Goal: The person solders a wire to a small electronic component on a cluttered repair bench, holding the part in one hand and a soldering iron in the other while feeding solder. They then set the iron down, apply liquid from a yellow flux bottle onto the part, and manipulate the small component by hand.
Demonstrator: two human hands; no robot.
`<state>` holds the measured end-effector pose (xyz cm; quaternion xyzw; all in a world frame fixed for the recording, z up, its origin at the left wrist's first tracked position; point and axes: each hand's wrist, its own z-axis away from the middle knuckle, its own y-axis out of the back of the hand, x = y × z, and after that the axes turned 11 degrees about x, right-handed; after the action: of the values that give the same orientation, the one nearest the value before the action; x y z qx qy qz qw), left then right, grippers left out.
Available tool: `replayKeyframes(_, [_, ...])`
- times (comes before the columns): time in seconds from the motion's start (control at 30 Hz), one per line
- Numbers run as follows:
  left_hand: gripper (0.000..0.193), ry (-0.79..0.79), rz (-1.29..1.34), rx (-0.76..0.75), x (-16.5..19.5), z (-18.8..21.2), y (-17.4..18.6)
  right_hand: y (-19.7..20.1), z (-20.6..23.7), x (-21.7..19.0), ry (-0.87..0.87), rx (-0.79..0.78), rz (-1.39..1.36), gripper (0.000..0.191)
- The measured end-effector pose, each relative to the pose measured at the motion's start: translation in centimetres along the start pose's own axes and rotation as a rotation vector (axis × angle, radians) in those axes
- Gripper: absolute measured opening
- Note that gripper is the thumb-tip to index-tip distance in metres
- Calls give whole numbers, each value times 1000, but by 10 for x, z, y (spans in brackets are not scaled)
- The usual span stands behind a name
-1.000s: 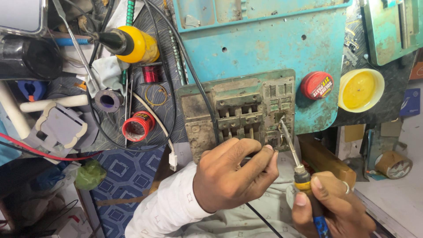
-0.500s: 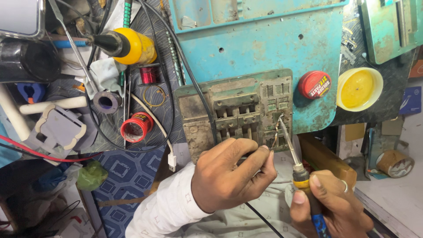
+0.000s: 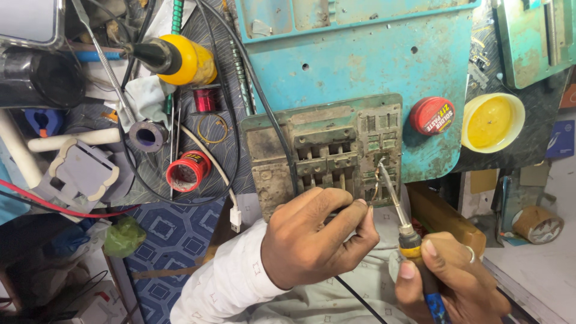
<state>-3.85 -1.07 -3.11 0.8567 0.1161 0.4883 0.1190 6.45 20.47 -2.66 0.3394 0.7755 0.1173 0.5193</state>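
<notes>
— What sits along the top of the counter?

— A turquoise mat, stained and worn. On its right edge lies a round red tin; just beside that, off the mat, an open yellow tub.

— And to the left?

— A yellow-bodied tool with a black tip, lying on its side. Below it a small spool of red wire, a grey tape roll and a red-rimmed roll. A white cable plug rests near the blue patterned cloth.

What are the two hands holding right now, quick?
Left hand: closed, pinching a thin wire at its fingertips.
Right hand: closed around the soldering iron, tip at the metal jig.
</notes>
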Motion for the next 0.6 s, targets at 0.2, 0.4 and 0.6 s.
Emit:
replayKeyframes(0.2, [18, -1, 6, -5, 0, 0, 0, -2, -3, 0, 35, 9, 10, 35])
replayKeyframes(0.4, [18, 5, 8, 3, 0, 0, 0, -1, -2, -3, 19, -32, 5, 35])
replayKeyframes(0.6, [19, 8, 9, -2, 0, 0, 0, 2, 1, 1, 44, -34, 0, 36])
